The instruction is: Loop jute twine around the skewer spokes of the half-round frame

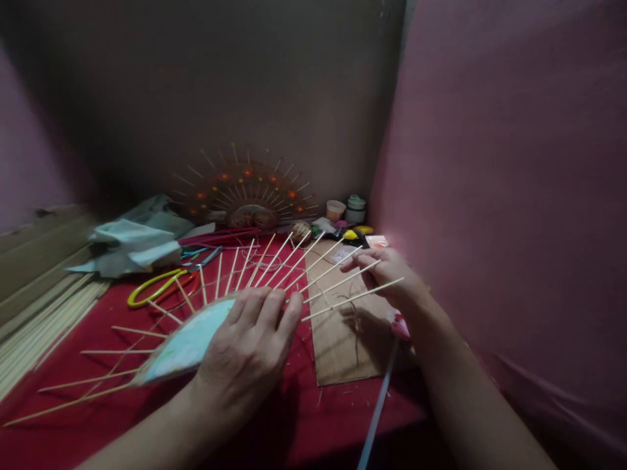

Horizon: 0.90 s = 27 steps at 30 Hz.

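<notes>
A half-round piece with a pale blue centre (193,343) has several thin wooden sticks fanning out from its curved edge, with thin twine strung between some of them. My left hand (252,343) lies over its right part, fingers wrapped on the edge near the stick bases. At the outer ends of the right-hand sticks is my right hand (385,277), thumb and fingers pinched near the stick tips. Whatever lies between those fingertips is too small to tell. Beneath the right-hand sticks is a brown board (337,359).
Yellow-handled scissors (157,287) and a pale crumpled cloth (137,241) lie at the left, beside bundled sticks (53,320). A twine ball (300,233), cups (336,210) and a finished fan-shaped decoration (249,189) stand behind. A glue gun (400,326) is at the right.
</notes>
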### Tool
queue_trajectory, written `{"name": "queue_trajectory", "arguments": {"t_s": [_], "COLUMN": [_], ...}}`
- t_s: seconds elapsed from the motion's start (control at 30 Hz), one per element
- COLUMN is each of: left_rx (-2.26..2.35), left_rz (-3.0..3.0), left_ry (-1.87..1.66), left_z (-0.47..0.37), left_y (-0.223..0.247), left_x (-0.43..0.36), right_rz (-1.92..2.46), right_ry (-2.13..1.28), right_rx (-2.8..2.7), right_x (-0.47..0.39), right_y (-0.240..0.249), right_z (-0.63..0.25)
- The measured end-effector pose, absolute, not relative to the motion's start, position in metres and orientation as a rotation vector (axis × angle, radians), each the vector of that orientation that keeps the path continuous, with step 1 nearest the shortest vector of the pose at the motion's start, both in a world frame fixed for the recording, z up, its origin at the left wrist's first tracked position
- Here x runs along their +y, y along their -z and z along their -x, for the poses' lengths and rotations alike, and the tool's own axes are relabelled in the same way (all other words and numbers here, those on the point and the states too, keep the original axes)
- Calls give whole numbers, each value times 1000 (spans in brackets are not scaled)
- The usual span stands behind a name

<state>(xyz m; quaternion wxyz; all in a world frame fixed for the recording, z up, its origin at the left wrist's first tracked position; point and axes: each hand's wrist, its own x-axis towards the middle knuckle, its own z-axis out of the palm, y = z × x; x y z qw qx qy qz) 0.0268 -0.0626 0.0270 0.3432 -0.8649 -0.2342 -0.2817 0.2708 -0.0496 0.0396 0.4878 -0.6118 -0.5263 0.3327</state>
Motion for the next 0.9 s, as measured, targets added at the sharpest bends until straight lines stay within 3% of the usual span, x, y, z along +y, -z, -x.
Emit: {"name": "queue_trajectory", "arguments": {"t_s": [0.17,0.23,0.6,0.9], "left_rx": [-626,-629,-579,-560], "left_rz": [2241,2239,2259,2268], "left_ry": [732,739,760,759], "left_z": [-26,-26,-26,-24], "left_y": [-28,-27,-25,-22], "left_x": [-62,-62,-66,-68], "right_rz": [1302,1347,1464,1355], "right_ry": [-1450,-1517,-620,-840], "right_rx": [-1389,-1418,-1529,-1245], "right_x": [-82,-85,-67,-54], "right_y": [-38,-33,-41,-46], "right_z": [-275,-278,-295,-295]}}
